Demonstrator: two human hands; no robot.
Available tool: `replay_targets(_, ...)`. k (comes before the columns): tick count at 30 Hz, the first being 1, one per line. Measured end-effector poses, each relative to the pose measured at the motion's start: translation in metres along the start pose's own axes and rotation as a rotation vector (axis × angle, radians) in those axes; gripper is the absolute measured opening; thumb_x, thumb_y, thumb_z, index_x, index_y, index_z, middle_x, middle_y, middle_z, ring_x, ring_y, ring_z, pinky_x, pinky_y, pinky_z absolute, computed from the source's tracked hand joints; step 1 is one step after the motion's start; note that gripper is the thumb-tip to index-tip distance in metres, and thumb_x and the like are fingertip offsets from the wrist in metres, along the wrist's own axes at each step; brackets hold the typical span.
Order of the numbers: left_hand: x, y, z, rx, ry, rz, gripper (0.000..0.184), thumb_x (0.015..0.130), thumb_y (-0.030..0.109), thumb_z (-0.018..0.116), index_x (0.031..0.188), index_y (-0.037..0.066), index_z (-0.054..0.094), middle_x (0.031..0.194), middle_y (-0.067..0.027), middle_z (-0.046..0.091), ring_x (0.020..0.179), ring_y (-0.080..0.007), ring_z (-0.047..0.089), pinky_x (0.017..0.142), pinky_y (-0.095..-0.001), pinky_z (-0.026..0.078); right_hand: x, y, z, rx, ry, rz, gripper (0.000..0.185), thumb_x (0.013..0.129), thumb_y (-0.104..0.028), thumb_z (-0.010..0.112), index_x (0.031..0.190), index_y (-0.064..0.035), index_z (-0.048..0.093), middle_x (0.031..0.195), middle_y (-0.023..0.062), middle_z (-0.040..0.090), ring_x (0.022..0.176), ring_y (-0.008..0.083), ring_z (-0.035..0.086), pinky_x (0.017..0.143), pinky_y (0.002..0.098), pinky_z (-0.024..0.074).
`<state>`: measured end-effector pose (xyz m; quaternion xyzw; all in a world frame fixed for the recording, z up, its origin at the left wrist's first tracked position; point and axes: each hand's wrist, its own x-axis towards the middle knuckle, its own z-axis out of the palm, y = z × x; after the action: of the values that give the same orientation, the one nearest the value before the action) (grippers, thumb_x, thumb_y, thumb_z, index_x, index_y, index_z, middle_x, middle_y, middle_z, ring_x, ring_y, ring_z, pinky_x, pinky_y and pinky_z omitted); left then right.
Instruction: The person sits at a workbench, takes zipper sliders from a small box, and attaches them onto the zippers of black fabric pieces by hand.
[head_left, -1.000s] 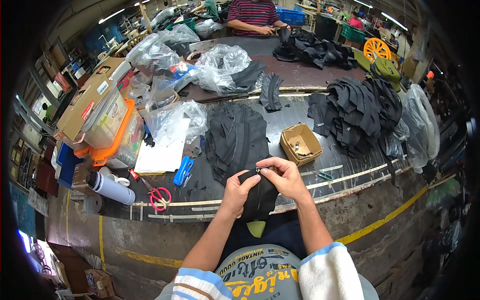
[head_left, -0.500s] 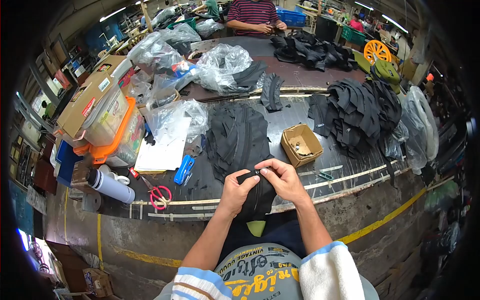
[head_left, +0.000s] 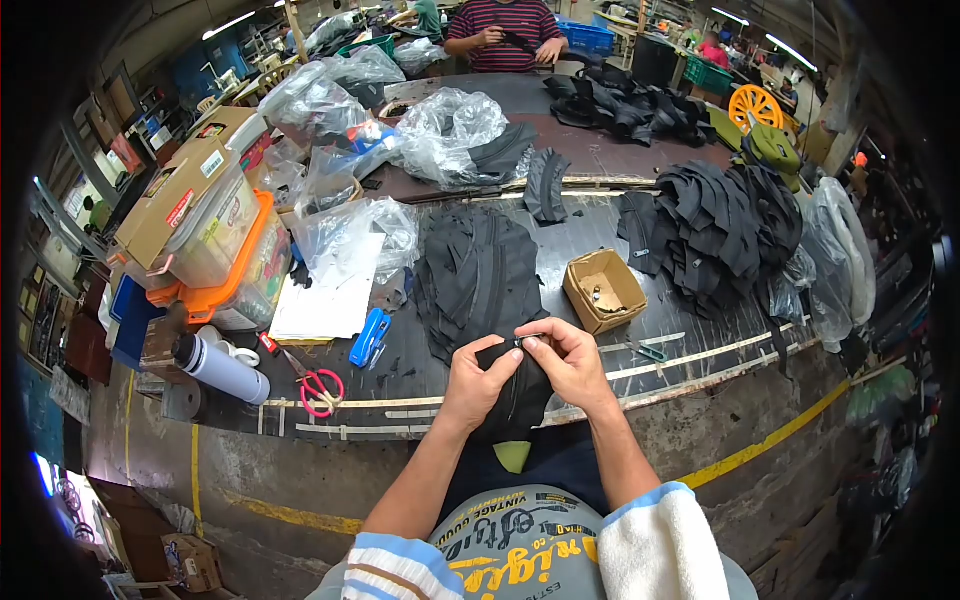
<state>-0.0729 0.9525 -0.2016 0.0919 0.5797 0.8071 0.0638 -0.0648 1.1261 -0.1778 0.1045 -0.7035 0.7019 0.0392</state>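
Observation:
My left hand (head_left: 474, 382) and my right hand (head_left: 566, 366) both pinch the upper end of a black zippered fabric piece (head_left: 520, 400), thumbs close together. A small metallic part, probably the slider, shows between the fingertips; its details are too small to tell. The piece hangs down over the table's front edge, with a green scrap (head_left: 512, 457) below it. Just beyond my hands lies a stack of black zippered pieces (head_left: 475, 265). To its right stands a small cardboard box (head_left: 603, 291) with small parts inside.
Left on the table (head_left: 590, 228) are a blue stapler (head_left: 370, 337), pink-handled scissors (head_left: 321, 391), a bottle (head_left: 222, 370), papers (head_left: 325, 295) and plastic bins (head_left: 215, 235). A black fabric pile (head_left: 705, 235) lies right. Across stands a co-worker (head_left: 505, 35) holding black material.
My hands stay nearly in place, fingers shifting slightly on the black piece. The co-worker's hands have moved apart, with a black strip now between them.

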Motion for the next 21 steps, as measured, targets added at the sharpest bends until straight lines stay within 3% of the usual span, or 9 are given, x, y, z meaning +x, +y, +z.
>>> replay_targets(21,-0.003,0.02,0.014,0.034,0.028,0.015,0.012,0.097,0.005,0.069,0.085,0.002,0.068,0.075,0.0047,0.061,0.067,-0.0041,0.045,0.059,-0.0196,0.037,0.004,-0.016,-0.006,-0.22,-0.026,-0.203,0.016,0.097,0.002,0.064,0.107,-0.0006,0.075,0.086,-0.0005,0.063,0.069,0.0054,0.045,0.062,0.0192,0.0356)
